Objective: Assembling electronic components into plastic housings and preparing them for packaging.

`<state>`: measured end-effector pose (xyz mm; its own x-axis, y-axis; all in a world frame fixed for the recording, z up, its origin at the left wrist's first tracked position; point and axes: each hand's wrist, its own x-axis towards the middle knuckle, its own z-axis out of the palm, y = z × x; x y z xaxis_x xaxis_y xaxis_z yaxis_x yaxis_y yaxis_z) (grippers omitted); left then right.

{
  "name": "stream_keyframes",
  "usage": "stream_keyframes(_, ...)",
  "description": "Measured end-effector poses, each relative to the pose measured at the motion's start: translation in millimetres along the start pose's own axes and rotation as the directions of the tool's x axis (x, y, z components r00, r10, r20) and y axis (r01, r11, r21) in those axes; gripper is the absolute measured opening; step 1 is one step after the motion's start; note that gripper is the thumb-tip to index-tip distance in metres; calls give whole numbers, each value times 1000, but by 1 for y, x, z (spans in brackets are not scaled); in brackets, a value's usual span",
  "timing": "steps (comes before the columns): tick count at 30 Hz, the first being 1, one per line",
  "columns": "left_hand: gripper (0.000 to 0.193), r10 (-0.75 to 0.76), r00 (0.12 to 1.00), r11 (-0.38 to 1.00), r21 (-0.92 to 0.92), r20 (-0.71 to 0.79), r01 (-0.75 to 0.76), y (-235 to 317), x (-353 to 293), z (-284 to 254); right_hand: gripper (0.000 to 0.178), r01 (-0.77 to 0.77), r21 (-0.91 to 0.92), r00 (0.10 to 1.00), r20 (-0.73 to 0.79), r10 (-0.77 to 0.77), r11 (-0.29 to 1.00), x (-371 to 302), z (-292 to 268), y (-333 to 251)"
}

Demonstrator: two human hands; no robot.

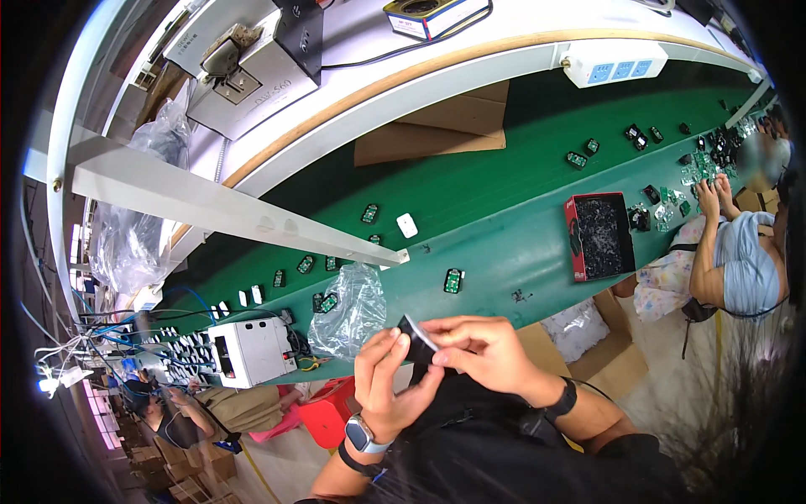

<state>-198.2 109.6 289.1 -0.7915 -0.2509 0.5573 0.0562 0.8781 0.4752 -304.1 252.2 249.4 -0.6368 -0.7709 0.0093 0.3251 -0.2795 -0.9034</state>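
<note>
Close in front of my body, both hands hold a small black casing with a pale edge along one side, tilted above the near edge of the green bench. My left hand grips its dark side between thumb and fingers. On the pale edge, the fingertips of my right hand are pinched. What lies inside the casing is hidden. Just beyond my hands, an open black casing with a green circuit board lies on the bench. A clear plastic bag sits to its left.
A red box of small black parts stands right of centre. More board-filled casings lie on the far green strip. A slanting white post crosses at left, near a white machine. Co-workers sit at both ends; an open carton stands below.
</note>
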Motion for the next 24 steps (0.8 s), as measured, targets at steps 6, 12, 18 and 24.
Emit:
stream_keyframes(6,64,-210,964,974,-56,162,221,-51,-34,33,22,-266,123,961,108,254,956,27,-25,74)
stream_keyframes(12,55,-471,786,874,91,401,477,-102,-71,48,18,-240,-656,960,-268,77,715,109,-128,221)
stream_keyframes(18,36,-807,473,582,342,354,738,-149,-241,-32,25,-319,-896,885,-398,-241,308,202,-200,265)
stream_keyframes(24,46,-955,-239,-130,477,174,869,-92,-480,-81,38,-241,-956,921,-279,-272,164,201,-217,302)
